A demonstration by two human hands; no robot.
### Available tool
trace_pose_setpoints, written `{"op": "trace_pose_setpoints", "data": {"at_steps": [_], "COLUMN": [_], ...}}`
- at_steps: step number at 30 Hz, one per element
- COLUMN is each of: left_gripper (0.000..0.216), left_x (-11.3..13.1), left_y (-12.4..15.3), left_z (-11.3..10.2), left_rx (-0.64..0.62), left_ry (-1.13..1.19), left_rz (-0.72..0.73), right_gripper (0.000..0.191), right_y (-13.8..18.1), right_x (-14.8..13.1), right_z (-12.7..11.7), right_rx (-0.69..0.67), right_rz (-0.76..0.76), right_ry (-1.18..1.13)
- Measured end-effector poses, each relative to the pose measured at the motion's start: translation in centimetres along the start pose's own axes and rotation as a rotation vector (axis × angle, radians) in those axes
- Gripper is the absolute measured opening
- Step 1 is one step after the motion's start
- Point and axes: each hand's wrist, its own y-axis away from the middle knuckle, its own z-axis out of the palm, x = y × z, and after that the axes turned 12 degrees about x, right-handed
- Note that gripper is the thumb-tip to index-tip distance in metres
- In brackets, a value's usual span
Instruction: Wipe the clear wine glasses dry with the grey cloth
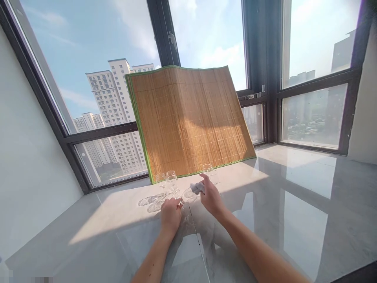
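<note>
My left hand (171,215) is closed at the near side of a clear stemmed glass (187,195), which lies tilted between my two hands. Its fingers seem to pinch the stem or base, though the exact grip is partly hidden. In my right hand (211,196) a crumpled white cloth (196,188) is bunched up, close to the bowl of that glass. Beyond my left hand stands a group of clear stemmed glasses (160,179). More clear glasses (207,169) stand just behind my right hand, partly covered by it.
A bamboo mat (191,122) with green edging leans against the dark window frame (161,31) behind the glasses. The glossy grey tiled ledge (118,251) carries bright sun patches and reflections. White walls (32,137) close in at the left.
</note>
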Motion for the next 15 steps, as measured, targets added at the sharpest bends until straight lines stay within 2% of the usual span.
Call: {"op": "trace_pose_setpoints", "data": {"at_steps": [3,8,13,15], "left_gripper": [0.031,0.033,0.037,0.039], "left_x": [-0.18,-0.25,-0.42,-0.66], "left_y": [-0.01,-0.04,-0.12,-0.20], "left_z": [0.08,-0.02,0.22,0.50], "left_rx": [0.019,0.032,0.063,0.079], "left_ry": [0.020,-0.008,0.022,0.059], "left_rz": [-0.015,0.045,0.061,0.068], "right_gripper": [0.073,0.077,0.073,0.072], "right_y": [-0.01,0.32,0.04,-0.05], "right_x": [0.34,0.61,0.19,-0.15], "right_z": [-0.06,0.37,-0.13,-0.54], "right_rx": [-0.048,-0.205,-0.305,-0.384], "right_rz": [0.045,0.103,0.392,0.495], "right_ry": [0.035,-0.075,-0.318,-0.431]}}
